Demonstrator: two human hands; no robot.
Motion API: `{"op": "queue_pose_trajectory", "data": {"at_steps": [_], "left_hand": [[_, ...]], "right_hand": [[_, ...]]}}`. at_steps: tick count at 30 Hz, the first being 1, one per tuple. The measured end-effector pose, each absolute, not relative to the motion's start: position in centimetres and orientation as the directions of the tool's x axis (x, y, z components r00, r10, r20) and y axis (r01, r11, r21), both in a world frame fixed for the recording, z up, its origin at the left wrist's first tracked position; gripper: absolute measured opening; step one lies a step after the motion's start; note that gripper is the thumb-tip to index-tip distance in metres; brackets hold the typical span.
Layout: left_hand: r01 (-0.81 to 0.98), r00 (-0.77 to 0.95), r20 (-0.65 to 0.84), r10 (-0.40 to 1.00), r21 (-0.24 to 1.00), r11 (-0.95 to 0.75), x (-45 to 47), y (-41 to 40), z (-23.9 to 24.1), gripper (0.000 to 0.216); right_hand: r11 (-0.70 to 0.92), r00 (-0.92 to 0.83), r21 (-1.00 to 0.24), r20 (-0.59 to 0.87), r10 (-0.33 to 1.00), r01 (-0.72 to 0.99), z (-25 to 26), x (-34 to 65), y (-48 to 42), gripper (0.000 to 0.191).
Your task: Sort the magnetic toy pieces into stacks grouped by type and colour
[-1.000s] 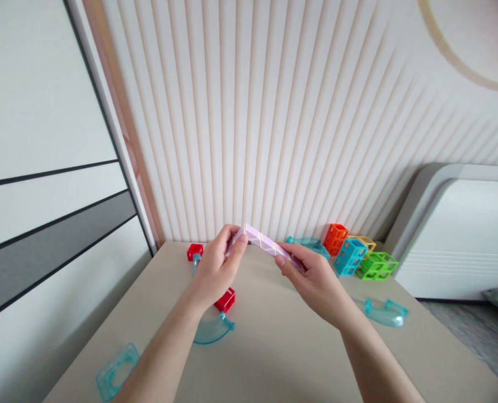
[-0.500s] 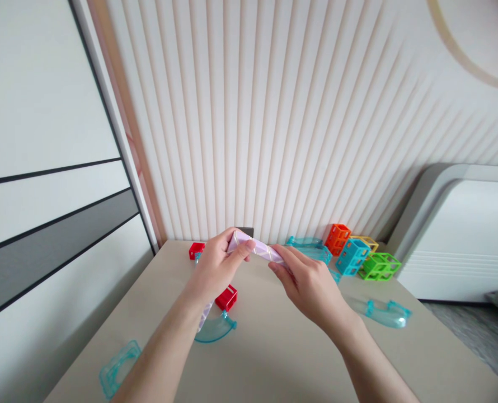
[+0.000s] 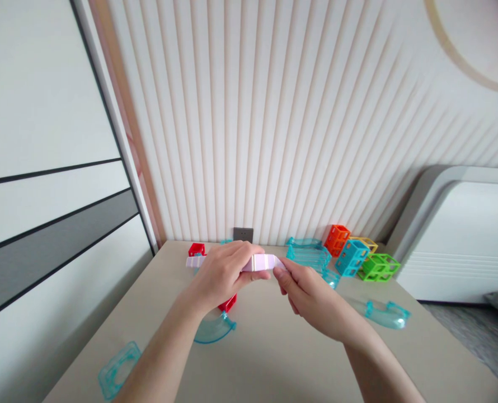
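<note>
I hold a pale lilac segmented bar level above the beige table. My left hand is wrapped round its middle, and its left end sticks out past my knuckles. My right hand pinches the bar's right end. Below my left hand lie a red open-frame cube and a curved clear teal track piece.
Orange, blue, green and yellow frame cubes stand at the back right beside stacked teal track pieces. A teal curve lies right, a teal frame front left, a red cube at the back. A ribbed wall stands behind.
The bar was tilted down to the right; now it lies level and lower. My left hand slid along it toward the middle, and my right hand moved to its right end.
</note>
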State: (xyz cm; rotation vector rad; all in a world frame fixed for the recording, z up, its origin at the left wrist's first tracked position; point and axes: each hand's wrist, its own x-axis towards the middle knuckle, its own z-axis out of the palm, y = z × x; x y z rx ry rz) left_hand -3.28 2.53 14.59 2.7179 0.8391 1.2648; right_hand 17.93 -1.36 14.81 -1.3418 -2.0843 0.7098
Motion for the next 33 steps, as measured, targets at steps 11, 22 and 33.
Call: {"op": "queue_pose_trajectory", "data": {"at_steps": [11,22,33], "left_hand": [[0.37,0.249,0.63,0.736,0.64,-0.673,-2.9,2.1,14.9,0.027],[-0.011,0.307,0.324,0.895,0.941,-0.337,-3.4,2.1,15.2,0.039],[-0.118,0.449,0.087,0.889,0.992,-0.037,-3.3,2.9,14.4,0.046]], "right_hand": [[0.485,-0.249,-0.659,0.424,0.871,0.575,14.7,17.5,-1.2,0.027],[0.659,-0.446,-0.311,0.536,0.717,0.685,14.8,18.4,-0.7,0.026],[0.753,-0.567,-0.007,0.654,0.501,0.658,15.1,19.0,-0.1,0.028]]}}
